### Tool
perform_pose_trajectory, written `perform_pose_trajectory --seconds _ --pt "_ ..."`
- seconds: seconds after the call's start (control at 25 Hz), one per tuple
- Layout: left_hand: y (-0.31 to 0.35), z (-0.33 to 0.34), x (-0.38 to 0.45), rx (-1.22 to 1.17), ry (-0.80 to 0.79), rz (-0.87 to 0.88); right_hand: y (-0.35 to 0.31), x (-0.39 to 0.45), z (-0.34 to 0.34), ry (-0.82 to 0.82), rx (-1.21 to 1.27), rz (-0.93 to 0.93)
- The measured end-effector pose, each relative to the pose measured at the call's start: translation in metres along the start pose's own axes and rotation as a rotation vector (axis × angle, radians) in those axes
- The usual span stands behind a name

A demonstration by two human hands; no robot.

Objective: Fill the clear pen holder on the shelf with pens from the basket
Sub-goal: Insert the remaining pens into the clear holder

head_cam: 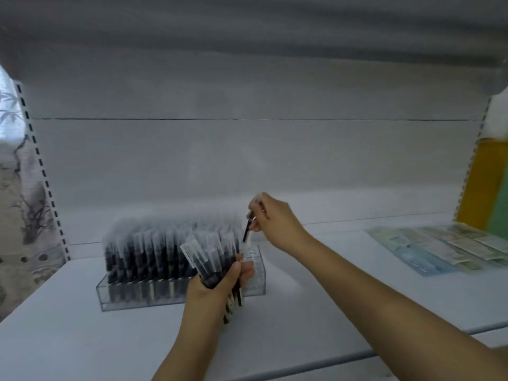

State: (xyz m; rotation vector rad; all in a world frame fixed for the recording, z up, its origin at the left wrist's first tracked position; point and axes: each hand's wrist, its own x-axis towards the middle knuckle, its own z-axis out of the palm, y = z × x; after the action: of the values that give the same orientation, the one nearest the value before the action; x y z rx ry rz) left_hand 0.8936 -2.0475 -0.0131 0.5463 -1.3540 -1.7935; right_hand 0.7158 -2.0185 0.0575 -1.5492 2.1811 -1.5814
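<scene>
The clear pen holder (115, 294) stands on the white shelf (316, 292), left of centre, packed with several upright black pens with frosted caps (154, 254). My left hand (217, 284) grips a bundle of the same pens (209, 259) in front of the holder's right half. My right hand (275, 218) pinches a single pen (248, 228) near its cap, upright, tip down over the holder's right end. The basket is out of view.
A row of flat printed packets (445, 248) lies on the shelf at the right. Slotted uprights (41, 166) frame the shelf bay, and another shelf hangs overhead. A yellow and green panel (486, 182) shows at the far right.
</scene>
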Motion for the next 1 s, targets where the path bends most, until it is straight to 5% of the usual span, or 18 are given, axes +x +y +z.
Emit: perform_pose_trajectory --seconds 0.48,0.8,0.92,1.0 --pt "-0.012 -0.002 -0.001 0.064 -0.062 0.072 -0.004 0.027 0.006 -0.214 -0.093 0.092" --pt "-0.014 -0.003 -0.001 0.112 -0.022 0.064 0.023 0.009 0.018 -0.333 -0.404 0.067" --pt "-0.014 -0.004 -0.003 0.118 -0.016 0.048 0.006 -0.004 0.006 -0.113 -0.446 -0.003" --pt "-0.011 -0.005 -0.006 0.124 -0.026 0.047 -0.009 -0.028 -0.003 0.087 -0.194 -0.035"
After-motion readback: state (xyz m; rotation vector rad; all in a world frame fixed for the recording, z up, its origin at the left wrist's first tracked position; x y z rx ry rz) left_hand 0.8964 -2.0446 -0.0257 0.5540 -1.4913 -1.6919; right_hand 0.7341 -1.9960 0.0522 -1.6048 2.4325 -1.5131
